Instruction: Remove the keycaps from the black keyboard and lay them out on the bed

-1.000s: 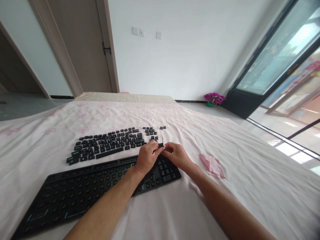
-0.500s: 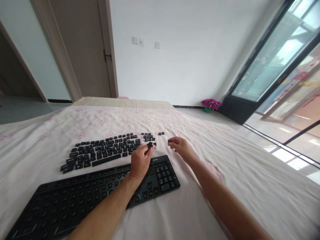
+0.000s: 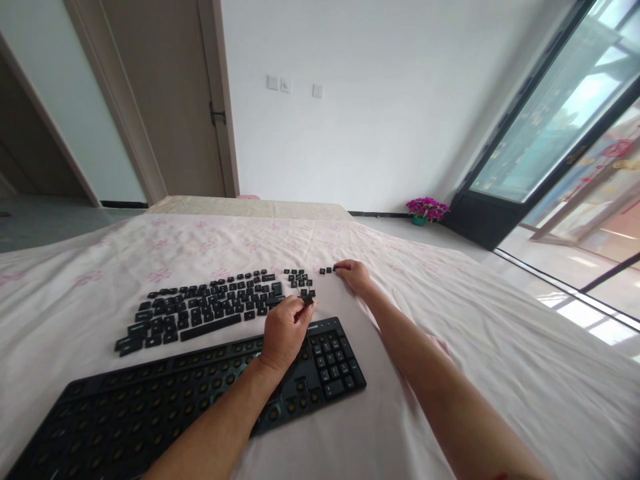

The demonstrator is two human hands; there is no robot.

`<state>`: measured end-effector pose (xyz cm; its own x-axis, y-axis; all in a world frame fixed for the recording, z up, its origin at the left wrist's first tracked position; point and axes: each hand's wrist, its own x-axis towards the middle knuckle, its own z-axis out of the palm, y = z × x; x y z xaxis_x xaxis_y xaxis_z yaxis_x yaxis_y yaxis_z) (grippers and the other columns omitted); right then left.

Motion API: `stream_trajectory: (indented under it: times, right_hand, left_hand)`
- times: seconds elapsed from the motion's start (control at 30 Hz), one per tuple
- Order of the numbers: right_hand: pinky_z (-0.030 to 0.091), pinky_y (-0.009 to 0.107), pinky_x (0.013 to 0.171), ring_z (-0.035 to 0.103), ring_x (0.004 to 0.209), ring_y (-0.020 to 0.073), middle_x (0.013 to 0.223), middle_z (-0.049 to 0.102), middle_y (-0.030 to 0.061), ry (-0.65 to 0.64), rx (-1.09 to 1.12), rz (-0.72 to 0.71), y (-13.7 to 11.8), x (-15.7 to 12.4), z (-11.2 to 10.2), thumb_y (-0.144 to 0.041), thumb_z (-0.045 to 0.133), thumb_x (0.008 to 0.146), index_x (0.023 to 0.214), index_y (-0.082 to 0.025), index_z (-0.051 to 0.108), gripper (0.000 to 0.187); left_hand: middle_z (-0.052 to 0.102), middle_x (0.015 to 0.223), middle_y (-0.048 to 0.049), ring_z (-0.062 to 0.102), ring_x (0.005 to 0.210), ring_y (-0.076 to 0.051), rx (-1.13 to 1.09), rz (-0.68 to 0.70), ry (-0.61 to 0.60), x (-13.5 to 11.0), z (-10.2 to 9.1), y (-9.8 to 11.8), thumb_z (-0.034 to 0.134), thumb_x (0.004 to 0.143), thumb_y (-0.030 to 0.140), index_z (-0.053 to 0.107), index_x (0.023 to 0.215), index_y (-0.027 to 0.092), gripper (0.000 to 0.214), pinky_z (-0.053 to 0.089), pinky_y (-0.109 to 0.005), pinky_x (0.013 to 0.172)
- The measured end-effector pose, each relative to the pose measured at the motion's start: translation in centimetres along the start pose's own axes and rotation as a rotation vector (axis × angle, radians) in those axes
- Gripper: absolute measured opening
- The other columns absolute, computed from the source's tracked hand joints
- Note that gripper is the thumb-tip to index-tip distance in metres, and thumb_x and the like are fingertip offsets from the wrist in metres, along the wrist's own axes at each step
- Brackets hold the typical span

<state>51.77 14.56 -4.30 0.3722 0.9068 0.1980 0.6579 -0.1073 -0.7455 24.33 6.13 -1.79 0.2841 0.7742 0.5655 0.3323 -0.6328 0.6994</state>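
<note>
My left hand [image 3: 284, 331] is closed in a pinch around a small black keycap puller [image 3: 308, 301] with thin wires, held above the keyboard's upper edge. Beneath that wrist lies a black keyboard [image 3: 200, 373]; most of its key positions are bare, while the number pad [image 3: 333, 360] still carries caps. Out to the right, my right hand [image 3: 356, 276] pinches a black keycap [image 3: 336, 269] down at the cloth, beside two loose keycaps [image 3: 325, 271] in a row. Between the hands sits a small group of keycaps [image 3: 300, 278].
Many loose keycaps [image 3: 205, 303] are laid out in rows behind the keyboard, with a long space bar [image 3: 211, 327] in front. Everything rests on a pale, wrinkled floral cloth [image 3: 400, 320]. Beyond are a white wall, a door and a pot of purple flowers [image 3: 427, 209].
My right hand has moved away from me and slightly left, bringing its keycap down beside the two loose ones. My left hand stays pinched on the puller, shifted slightly. The view has tilted a little.
</note>
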Motion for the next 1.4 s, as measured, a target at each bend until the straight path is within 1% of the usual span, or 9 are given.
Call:
stream_trajectory:
  times: [0.43, 0.77, 0.87, 0.93, 1.07, 1.13, 1.27, 1.33, 1.4]
  right_hand:
    - [0.044, 0.026, 0.071, 0.062, 0.077, 0.0164, 0.085, 0.073, 0.0014, -0.063, -0.111, -0.013, 0.0, 0.7, -0.2, -0.025, 0.064, 0.074, 0.091, -0.024, 0.076, 0.021]
    - [0.043, 0.027, 0.07, 0.059, 0.07, 0.0146, 0.08, 0.069, 0.0034, -0.027, -0.019, -0.005, -1.1, 0.1, -0.8, -0.019, 0.062, 0.068, 0.106, -0.015, 0.072, 0.039]
    - [0.043, 0.026, 0.069, 0.056, 0.07, 0.0128, 0.084, 0.066, 0.0045, -0.002, 0.051, -0.02, -2.8, -1.6, -1.6, -0.023, 0.058, 0.074, 0.111, -0.012, 0.068, 0.04]
    - [0.042, 0.023, 0.063, 0.053, 0.067, 0.0107, 0.084, 0.063, 0.0017, -0.051, 0.126, -0.076, -4.7, -3.6, -2.5, -0.031, 0.057, 0.079, 0.115, -0.017, 0.066, 0.04]
    - [0.04, 0.023, 0.06, 0.048, 0.066, 0.0102, 0.077, 0.054, -0.0014, -0.409, 0.387, -0.325, -9.3, -9.0, -4.4, -0.037, 0.07, 0.075, 0.116, -0.021, 0.066, 0.045]
    - [0.041, 0.023, 0.06, 0.047, 0.067, 0.0105, 0.076, 0.051, -0.0016, -0.459, 0.377, -0.388, -11.2, -11.5, -4.8, -0.037, 0.075, 0.072, 0.115, -0.023, 0.067, 0.046]
    - [0.046, 0.028, 0.07, 0.053, 0.074, 0.0136, 0.076, 0.055, 0.001, -0.374, 0.298, -0.483, -12.5, -14.3, -4.7, -0.039, 0.065, 0.083, 0.09, -0.022, 0.072, 0.02]
    - [0.047, 0.029, 0.074, 0.055, 0.077, 0.0144, 0.077, 0.058, 0.0021, -0.305, 0.269, -0.507, -12.2, -14.8, -4.8, -0.037, 0.061, 0.087, 0.078, -0.02, 0.07, 0.021]
    - [0.048, 0.027, 0.066, 0.055, 0.07, 0.0125, 0.078, 0.058, 0.0025, -0.245, 0.266, -0.471, -11.5, -15.1, -5.2, -0.038, 0.059, 0.088, 0.076, -0.019, 0.067, 0.023]
  left_hand:
    - [0.057, 0.067, -0.0014, 0.054, 0.064, -0.012, 0.029, 0.002, -0.005, 0.1, -0.2, 0.3, 0.052, 0.091, 0.032, 0.063, 0.067, 0.016, 0.031, 0.039, -0.022, 0.062]
    - [0.057, 0.067, -0.0017, 0.054, 0.063, -0.013, 0.035, 0.011, -0.002, 0.1, -0.1, 0.1, 0.05, 0.092, 0.035, 0.065, 0.069, 0.017, 0.032, 0.04, -0.022, 0.062]
    - [0.057, 0.068, -0.0019, 0.055, 0.065, -0.013, 0.073, 0.031, -0.012, 0.0, -0.1, 0.2, 0.049, 0.092, 0.034, 0.062, 0.068, 0.017, 0.033, 0.04, -0.022, 0.063]
    - [0.058, 0.068, -0.002, 0.055, 0.065, -0.012, 0.113, 0.056, -0.026, -0.1, -0.1, 0.4, 0.049, 0.092, 0.033, 0.06, 0.065, 0.017, 0.033, 0.039, -0.022, 0.062]
    - [0.06, 0.068, -0.0017, 0.056, 0.063, -0.012, 0.178, 0.091, -0.062, -0.4, -0.1, 0.8, 0.052, 0.091, 0.032, 0.061, 0.065, 0.018, 0.031, 0.038, -0.023, 0.061]
    - [0.062, 0.07, -0.0014, 0.057, 0.065, -0.013, 0.193, 0.114, -0.1, -0.7, -0.1, 1.0, 0.051, 0.092, 0.034, 0.065, 0.071, 0.019, 0.029, 0.039, -0.023, 0.062]
    - [0.065, 0.075, -0.0011, 0.061, 0.072, -0.014, 0.186, 0.157, -0.193, -0.9, -0.1, 1.1, 0.051, 0.092, 0.037, 0.069, 0.082, 0.021, 0.026, 0.041, -0.023, 0.065]
    - [0.067, 0.078, 0.0002, 0.062, 0.072, -0.014, 0.153, 0.133, -0.234, -0.9, -0.2, 1.2, 0.057, 0.088, 0.039, 0.071, 0.088, 0.024, 0.021, 0.042, -0.024, 0.065]
    - [0.069, 0.08, 0.002, 0.062, 0.071, -0.014, 0.105, 0.104, -0.28, -0.7, -0.2, 1.2, 0.063, 0.084, 0.038, 0.071, 0.099, 0.027, 0.02, 0.043, -0.024, 0.065]
